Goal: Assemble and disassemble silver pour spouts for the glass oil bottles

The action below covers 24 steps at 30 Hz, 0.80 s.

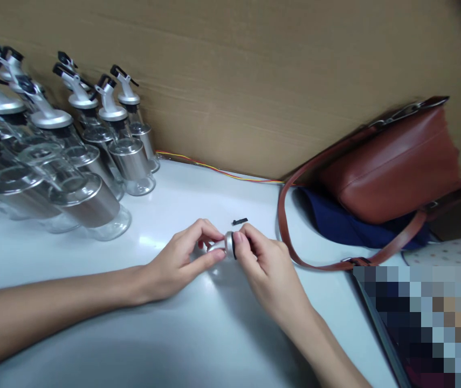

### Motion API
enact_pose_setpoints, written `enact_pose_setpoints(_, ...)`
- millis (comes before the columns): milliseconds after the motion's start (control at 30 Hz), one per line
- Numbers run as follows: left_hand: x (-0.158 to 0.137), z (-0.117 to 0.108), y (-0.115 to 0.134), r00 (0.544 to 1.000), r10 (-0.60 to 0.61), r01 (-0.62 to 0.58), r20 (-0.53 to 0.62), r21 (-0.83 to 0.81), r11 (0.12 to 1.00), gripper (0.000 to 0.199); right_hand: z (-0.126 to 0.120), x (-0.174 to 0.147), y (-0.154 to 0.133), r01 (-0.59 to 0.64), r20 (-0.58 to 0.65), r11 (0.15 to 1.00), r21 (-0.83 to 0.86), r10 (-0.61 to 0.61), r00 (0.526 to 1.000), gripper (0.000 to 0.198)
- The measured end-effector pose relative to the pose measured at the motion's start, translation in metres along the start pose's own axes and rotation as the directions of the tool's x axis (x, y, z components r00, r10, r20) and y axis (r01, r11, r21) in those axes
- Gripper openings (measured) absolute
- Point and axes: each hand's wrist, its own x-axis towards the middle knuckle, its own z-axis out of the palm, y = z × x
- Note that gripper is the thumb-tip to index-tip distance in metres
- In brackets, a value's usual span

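Observation:
Between my two hands is a silver pourer spout point(229, 244) with a black base, held just above the white table. The fingers and thumb of my left hand point(187, 253) pinch its narrow silver neck. On the other side, my right hand point(265, 256) grips the black stopper end, which its fingers mostly hide. A small black piece point(240, 221) lies on the table just beyond my hands. At the left stand several glass bottles with metal sleeves; a front bottle point(88, 202) has no spout on it, while another bottle point(129, 153) behind carries a silver spout with a black flap.
A cardboard wall point(222, 81) rises behind the table point(141, 339), with thin red and yellow wires point(218, 170) along its foot. On the right, a brown leather bag point(400, 161) with a looped strap rests on dark blue cloth point(327, 221). A pixelated screen point(428, 328) fills the lower right.

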Motion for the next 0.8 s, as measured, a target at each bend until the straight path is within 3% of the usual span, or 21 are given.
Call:
enact_pose_setpoints(367,0.0026,-0.0017,0.0005,1.000,0.017,-0.017,-0.018,0.022,1.000,0.022,0.0018,-0.0002,-0.0046,-0.026,-0.030,0.998,0.059,0.028,0.999,0.036)
enact_pose_setpoints(467,0.0012,-0.0032,0.0009,0.999,0.037,-0.033,-0.018,0.158,0.987,0.024,0.0026,-0.0013,-0.0079,-0.014,-0.095,0.994,0.108,0.025,0.995,0.033)
enact_pose_setpoints(633,0.0015,-0.0053,0.0014,0.984,0.155,-0.175,0.082,0.414,0.893,0.036,0.0023,-0.0027,-0.0080,-0.001,-0.087,0.994,0.107,0.010,0.996,0.035)
enact_pose_setpoints(800,0.0021,-0.0051,-0.0026,0.965,0.236,-0.262,0.117,0.522,0.812,0.046,0.0069,-0.0053,-0.0062,0.021,-0.130,0.995,0.096,-0.008,0.991,0.035)
